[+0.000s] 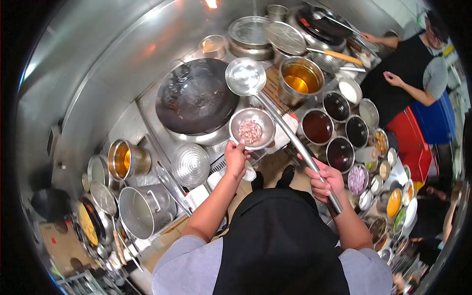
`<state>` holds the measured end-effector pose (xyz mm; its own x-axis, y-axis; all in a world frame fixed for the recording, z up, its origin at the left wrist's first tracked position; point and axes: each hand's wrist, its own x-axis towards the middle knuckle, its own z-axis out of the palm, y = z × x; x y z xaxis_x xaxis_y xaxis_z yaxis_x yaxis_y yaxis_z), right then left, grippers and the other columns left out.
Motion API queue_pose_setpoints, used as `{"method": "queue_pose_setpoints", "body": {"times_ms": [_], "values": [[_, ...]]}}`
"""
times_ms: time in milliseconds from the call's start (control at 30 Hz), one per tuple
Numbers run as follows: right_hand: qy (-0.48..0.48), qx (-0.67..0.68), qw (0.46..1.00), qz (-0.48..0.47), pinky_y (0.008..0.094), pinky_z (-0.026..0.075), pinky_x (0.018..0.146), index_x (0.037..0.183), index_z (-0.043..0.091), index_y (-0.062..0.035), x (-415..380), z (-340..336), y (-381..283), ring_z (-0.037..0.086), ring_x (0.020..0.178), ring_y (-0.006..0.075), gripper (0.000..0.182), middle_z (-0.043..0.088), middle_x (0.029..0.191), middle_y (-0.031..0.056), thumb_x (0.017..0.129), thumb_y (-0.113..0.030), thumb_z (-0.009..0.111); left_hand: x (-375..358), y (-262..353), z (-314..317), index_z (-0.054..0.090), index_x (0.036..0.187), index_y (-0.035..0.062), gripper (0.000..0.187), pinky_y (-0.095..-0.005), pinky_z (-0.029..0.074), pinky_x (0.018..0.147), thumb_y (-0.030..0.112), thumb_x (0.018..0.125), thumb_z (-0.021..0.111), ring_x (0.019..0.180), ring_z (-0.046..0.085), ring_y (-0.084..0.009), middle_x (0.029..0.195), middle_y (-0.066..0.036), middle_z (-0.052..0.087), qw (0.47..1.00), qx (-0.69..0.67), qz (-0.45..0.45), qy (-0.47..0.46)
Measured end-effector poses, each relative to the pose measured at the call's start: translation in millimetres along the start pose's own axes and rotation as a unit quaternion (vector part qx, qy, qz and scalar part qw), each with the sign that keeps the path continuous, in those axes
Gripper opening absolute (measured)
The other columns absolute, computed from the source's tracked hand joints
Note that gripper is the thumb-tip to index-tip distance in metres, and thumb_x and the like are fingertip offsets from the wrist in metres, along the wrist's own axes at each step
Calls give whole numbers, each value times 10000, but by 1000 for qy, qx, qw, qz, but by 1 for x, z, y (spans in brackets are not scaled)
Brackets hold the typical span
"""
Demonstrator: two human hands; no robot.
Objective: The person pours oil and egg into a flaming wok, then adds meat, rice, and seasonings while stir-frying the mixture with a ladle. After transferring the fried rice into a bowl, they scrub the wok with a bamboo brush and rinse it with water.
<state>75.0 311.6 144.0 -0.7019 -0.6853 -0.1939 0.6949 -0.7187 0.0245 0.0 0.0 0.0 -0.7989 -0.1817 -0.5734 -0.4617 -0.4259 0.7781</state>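
My left hand grips the near rim of a metal bowl with pinkish chopped pieces in it. Wrapped round the long metal handle of a ladle is my right hand. The ladle's wide round head lies beyond the bowl, beside the right edge of a dark wok. No food shows in the wok. A perforated metal strainer rests left of my left hand.
An oil pot stands beyond the ladle handle. Sauce containers line the right side, near a red bin. A co-worker stands at the upper right. A large pot and another oil pot are at left.
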Motion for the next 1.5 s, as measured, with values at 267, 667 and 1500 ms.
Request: {"method": "queue_pose_setpoints", "body": {"times_ms": [267,667,1500], "values": [[-9,-12,980,-197,289,475,363,1678,156,-26,-132,-10,72,499,475,122,837,503,917,114,953,-19,574,-8,-14,80,470,909,110,235,-288,504,561,146,1061,646,681,663,-166,806,-47,618,989,51,66,-125],[201,-74,802,-558,254,446,401,1648,262,-16,-331,-9,192,473,503,99,816,548,920,94,913,-49,613,-162,-147,293,521,938,139,184,-308,464,624,172,1067,648,727,672,-172,812,-5,608,856,220,-71,-462],[676,-385,427,-461,255,514,765,1636,365,2,-422,-86,179,584,775,122,732,656,961,35,939,34,589,-258,-257,327,533,1003,115,171,-280,490,640,216,1071,653,733,698,-143,872,-34,704,769,353,-158,-509]]}}
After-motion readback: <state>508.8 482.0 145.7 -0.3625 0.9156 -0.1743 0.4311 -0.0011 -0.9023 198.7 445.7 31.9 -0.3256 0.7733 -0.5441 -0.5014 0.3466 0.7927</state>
